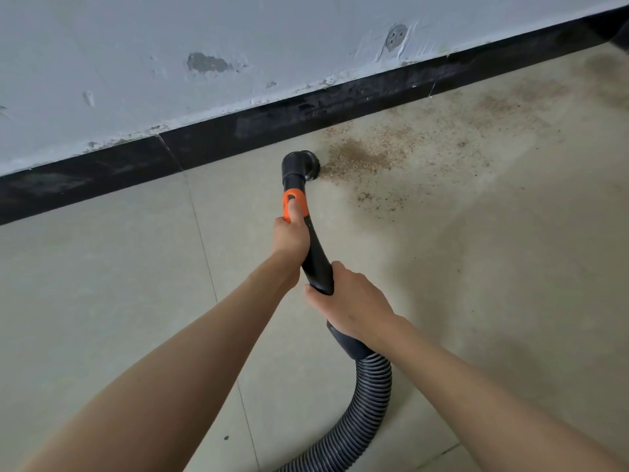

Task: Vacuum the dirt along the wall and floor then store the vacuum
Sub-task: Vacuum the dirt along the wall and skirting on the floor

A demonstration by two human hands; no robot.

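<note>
Both hands grip the black vacuum wand [315, 253]. The left hand [290, 238] wraps the far end, thumb lying on the orange collar [295, 202]. The right hand [354, 303] curls round the near end, just above the ribbed hose [360, 403]. The nozzle [303, 163] sits on the tiled floor [102, 284] by the black skirting [238, 127], touching the left edge of the brown dirt [360, 155], which spreads right along the wall [170, 46].

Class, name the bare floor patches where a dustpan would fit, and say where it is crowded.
Bare tiles lie left of the left hand, below the skirting. Crowded: dirt right of the nozzle, and the hose below the right hand.
</note>
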